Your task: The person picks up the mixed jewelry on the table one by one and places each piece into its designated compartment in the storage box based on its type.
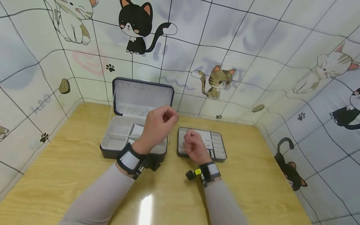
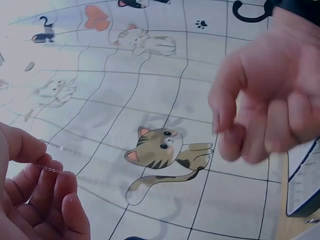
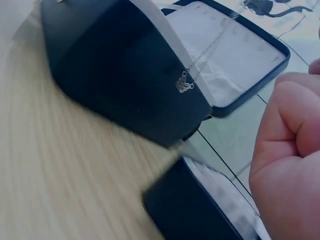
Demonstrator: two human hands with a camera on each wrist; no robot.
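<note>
Well, the L hand has a thin necklace in a small pinch, w/ some of the chain lying on its other fingers. The R hand is curled in over the small tray. I see nothing in it, but can't tell if a tiny thing hides inside. The necklace hangs in the air by the right side of the big box, w/ a shiny charm at the low end. Can't tell if it's over the box or just past its edge.

What could go bad? The pinch is small & the chain is so thin, so it might slip & drop on the table, prob. b/c the fingers let go a bit too soon. The charm hangs low near the box, so it could catch on the rim if the hand goes down crooked. The chain may knot too, b/c part of it is bunched on the fingers. The lid stands up open; a bump from the L hand might tip it shut. Also, the R hand is v. near the tray, so a quick move could push it or mix up the tiny bits in there.
</note>
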